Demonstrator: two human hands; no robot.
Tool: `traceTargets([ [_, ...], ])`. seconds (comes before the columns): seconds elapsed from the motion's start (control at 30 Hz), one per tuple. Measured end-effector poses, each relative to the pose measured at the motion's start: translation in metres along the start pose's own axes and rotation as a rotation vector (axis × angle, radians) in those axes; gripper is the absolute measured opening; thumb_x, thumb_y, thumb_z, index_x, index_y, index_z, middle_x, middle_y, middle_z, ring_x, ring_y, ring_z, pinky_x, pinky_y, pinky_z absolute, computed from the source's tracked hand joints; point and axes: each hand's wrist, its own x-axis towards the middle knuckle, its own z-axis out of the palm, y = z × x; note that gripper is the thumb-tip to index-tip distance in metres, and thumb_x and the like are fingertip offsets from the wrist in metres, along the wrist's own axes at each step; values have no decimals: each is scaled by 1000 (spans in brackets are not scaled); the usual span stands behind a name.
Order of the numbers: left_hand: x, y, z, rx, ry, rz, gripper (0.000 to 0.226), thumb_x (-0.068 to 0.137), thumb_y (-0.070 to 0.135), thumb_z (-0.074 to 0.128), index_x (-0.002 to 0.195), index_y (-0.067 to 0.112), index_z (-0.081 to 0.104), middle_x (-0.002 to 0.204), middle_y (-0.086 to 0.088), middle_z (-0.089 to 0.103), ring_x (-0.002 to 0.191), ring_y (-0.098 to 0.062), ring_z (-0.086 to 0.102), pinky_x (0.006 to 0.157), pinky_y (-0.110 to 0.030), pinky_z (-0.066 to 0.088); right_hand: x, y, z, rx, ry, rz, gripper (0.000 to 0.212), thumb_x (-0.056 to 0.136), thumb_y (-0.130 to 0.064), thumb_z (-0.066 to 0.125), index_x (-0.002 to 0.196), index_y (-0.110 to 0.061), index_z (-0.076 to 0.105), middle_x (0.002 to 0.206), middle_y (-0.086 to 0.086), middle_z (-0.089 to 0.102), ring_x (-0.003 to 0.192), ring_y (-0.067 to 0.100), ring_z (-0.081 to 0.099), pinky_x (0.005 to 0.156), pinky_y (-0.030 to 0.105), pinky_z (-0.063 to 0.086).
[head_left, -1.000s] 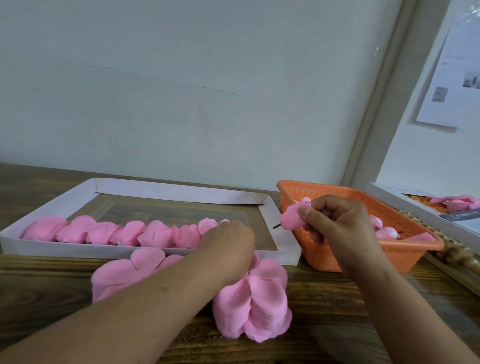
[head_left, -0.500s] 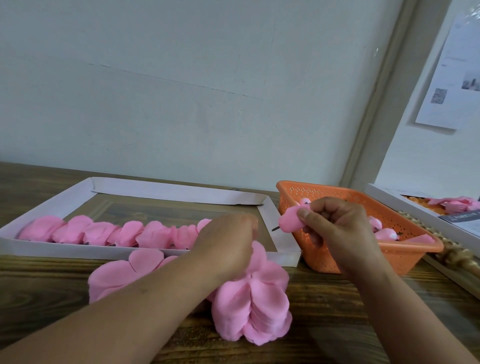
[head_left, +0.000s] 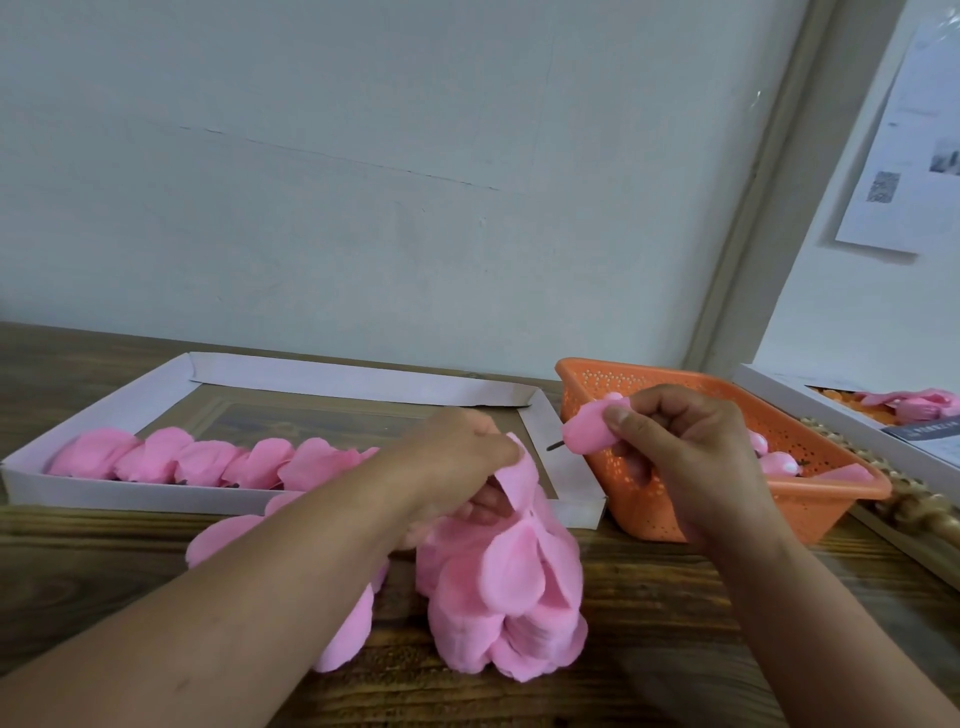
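Pinching one pink petal (head_left: 521, 475) between thumb and fingertips, the left hand (head_left: 457, 462) is holding it raised just above the petal pile (head_left: 498, 613), which is lying near the tabletop's (head_left: 675, 649) front edge, just before the white tray (head_left: 130, 500). The right hand (head_left: 691, 457) is gripping a pink bud (head_left: 589, 434) (dark stem poking leftward) with curled fingers, the bud sitting just left of its knuckles, beside the orange basket's (head_left: 831, 499) left wall.
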Motion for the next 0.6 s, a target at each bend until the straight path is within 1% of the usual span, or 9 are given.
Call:
traceTargets([
  [0.07,-2,0,0,-68,3,-4,24,94,10,49,71,13,49,50,-1,60,42,-13,58,45,-19,43,0,0,0,18,2,-1,14,85,2,61,71,3,61,42,0,52,36,7,40,38,15,35],
  [0.1,-3,0,-1,-66,18,4,25,94,11,49,69,14,49,49,0,58,41,-12,54,46,-17,38,0,0,0,32,2,1,14,85,2,61,71,2,61,42,0,52,36,7,40,38,15,35],
  [0.17,-2,-2,-2,-45,61,32,28,94,13,50,66,16,48,57,-2,54,49,-15,48,52,-20,33,0,-1,1,64,1,1,13,84,1,61,71,2,61,43,2,53,37,8,40,38,16,34],
  [0.3,-4,-5,-5,-53,98,34,28,96,16,50,68,16,52,67,-5,53,59,-18,47,57,-23,35,-1,-6,1,186,-28,-21,10,78,-8,62,71,-1,61,45,4,54,36,10,41,39,16,35],
  [0.33,-5,-6,-6,-44,100,33,27,97,18,49,70,16,53,72,-8,52,65,-19,47,61,-25,35,-2,-8,1,229,-58,-22,12,75,-12,62,70,-1,62,46,4,56,36,10,41,39,16,35],
  [0.4,-5,-9,-6,-16,122,32,27,98,22,49,72,17,54,77,-11,53,70,-20,46,64,-28,34,-4,-11,2,291,-149,-9,13,71,-15,66,67,-3,65,51,9,60,38,11,43,39,17,35],
  [0.47,-5,-11,-5,-37,139,24,24,99,24,48,77,15,55,91,-21,61,77,-23,51,70,-31,38,-6,-13,4,299,-236,3,8,69,-13,73,65,-7,69,56,14,61,38,12,43,39,18,34],
  [0.53,-5,-12,-3,-52,148,20,21,99,26,47,85,14,57,104,-26,63,83,-25,52,75,-35,38,-7,-13,6,282,-279,-4,7,71,-11,66,67,-7,70,56,18,59,38,14,42,40,19,34],
  [0.6,-5,-14,-1,-22,169,40,22,100,30,46,86,17,57,99,-22,62,81,-24,51,73,-35,38,-8,-13,7,278,-296,-12,9,72,-10,63,67,-5,70,55,17,59,38,15,42,39,19,35],
])
